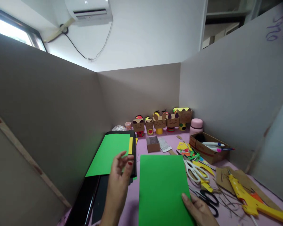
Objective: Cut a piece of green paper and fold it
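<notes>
A sheet of green paper (163,188) is in front of me, its right edge gripped between the thumb and fingers of my right hand (198,207). My left hand (120,172) is raised to the left of that sheet, fingers loosely curled and apart, with nothing in it. Beyond my left hand, another green sheet (110,150) lies on a stack of black paper (133,163), with a yellow strip (130,145) at its right. White-handled scissors (195,171) and black-handled scissors (208,199) lie just right of the held sheet.
Several cardboard-faced figures (159,122) stand along the back, near a pink bottle (196,126). On the right are a cardboard box of pens (209,150), paper scraps (191,153) and a yellow glue gun (250,197). A small cardboard box (153,147) sits mid-table. Grey partitions (141,88) enclose the table.
</notes>
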A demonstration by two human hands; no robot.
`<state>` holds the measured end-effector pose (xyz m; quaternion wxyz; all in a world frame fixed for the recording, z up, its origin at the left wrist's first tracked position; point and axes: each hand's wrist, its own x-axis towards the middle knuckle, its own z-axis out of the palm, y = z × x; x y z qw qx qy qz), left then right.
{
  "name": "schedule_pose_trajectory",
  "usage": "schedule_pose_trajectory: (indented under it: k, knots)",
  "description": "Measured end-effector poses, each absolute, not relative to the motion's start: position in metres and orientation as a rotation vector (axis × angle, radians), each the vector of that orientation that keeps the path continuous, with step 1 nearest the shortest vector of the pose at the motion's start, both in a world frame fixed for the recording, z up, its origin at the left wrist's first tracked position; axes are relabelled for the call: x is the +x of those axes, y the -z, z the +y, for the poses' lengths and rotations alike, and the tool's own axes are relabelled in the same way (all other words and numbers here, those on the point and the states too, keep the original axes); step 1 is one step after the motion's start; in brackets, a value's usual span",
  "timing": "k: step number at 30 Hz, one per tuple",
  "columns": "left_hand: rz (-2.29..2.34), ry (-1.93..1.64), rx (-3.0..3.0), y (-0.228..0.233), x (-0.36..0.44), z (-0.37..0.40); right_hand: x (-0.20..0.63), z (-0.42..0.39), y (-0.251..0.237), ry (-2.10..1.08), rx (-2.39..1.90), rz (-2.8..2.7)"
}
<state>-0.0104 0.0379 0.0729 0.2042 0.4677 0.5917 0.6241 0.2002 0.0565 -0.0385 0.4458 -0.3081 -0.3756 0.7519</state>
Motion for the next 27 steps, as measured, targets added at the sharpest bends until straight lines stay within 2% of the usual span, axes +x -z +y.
schedule_pose_trajectory:
  k: [3, 6, 8, 13, 19, 27]
  knots:
    - [1.288, -1.4, 1.059, -0.022, 0.003, 0.03, 0.204, 0.067, 0.043, -1.814, -0.764, -0.886]
    - [1.161, -1.128, 0.969, 0.016, 0.013, 0.019, 0.204, 0.074, 0.05, -1.675, -0.876, -0.874]
    - [1.131, -1.13, 0.88, 0.026, 0.013, 0.016, 0.202, 0.075, 0.053, -1.631, -0.892, -0.834]
    - [1.161, -1.205, 0.689, 0.026, 0.002, 0.025, 0.194, 0.07, 0.052, -1.75, -0.731, -0.899]
    - [1.012, -1.208, 0.425, 0.043, 0.008, 0.038, 0.194, 0.08, 0.054, -1.555, -0.83, -1.136]
    - [1.118, -1.341, 0.341, 0.066, -0.001, 0.066, 0.219, 0.092, 0.061, -1.18, -1.159, -1.179]
